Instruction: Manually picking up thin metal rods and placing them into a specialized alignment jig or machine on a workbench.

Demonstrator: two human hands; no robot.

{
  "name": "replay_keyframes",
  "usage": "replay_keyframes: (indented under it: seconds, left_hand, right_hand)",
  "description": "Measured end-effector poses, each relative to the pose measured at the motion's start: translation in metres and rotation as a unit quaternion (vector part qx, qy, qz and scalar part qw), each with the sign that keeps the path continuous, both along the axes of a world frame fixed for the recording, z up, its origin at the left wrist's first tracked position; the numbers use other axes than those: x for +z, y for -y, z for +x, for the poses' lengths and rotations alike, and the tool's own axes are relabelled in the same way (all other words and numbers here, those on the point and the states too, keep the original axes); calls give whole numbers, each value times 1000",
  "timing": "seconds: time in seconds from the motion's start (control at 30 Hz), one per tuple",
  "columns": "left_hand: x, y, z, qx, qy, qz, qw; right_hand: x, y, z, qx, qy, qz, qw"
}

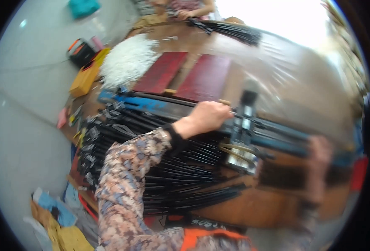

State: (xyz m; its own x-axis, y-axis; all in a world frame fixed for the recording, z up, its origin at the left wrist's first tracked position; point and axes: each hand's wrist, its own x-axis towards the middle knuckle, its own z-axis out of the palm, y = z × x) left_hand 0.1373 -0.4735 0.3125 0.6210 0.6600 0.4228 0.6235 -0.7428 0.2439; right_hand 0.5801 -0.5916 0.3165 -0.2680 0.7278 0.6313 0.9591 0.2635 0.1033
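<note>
While left hand (208,117) clenches thin rod at black clamp jig (243,134) on desk (252,201), step looks like feeding rod into jig. Right hand (318,163) blurred beside jig, grip unclear. Black rods (180,184) piled below. Next move needs steady alignment.

rods (168,184) on table (252,209) | rail (185,109) behind rods | boards (180,75) behind rail

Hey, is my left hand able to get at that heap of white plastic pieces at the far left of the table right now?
Probably yes. The left hand rests on the blue rail, and only low red boards lie between it and the heap of white plastic pieces; it would mean stretching forward.
</note>
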Motion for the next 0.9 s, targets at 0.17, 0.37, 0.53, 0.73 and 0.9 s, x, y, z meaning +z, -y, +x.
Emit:
replay_keyframes:
  seconds: [0.17, 0.37, 0.53, 0.73, 0.9]
  left_hand:
    - [11, 5, 6, 37, -38, -29, 998]
    - [7, 0, 19, 47, -33, -51, 997]
    - [8, 10, 18, 43, -26, -42, 998]
    - [0, 14, 17, 27, -29, 47, 998]
    - [-9, -14, 25, -105, -36, 170, 979]
  right_hand:
    - [-11, 31, -64, 99, -16, -7, 995]
    - [-21, 34, -78, 116, -118, -80, 983]
    - [-27, 30, -104, 173, -155, -112, 966]
    - [-44, 23, -107, 212, -343, -218, 889]
    - [-36, 27, -101, 180, -233, -364, 884]
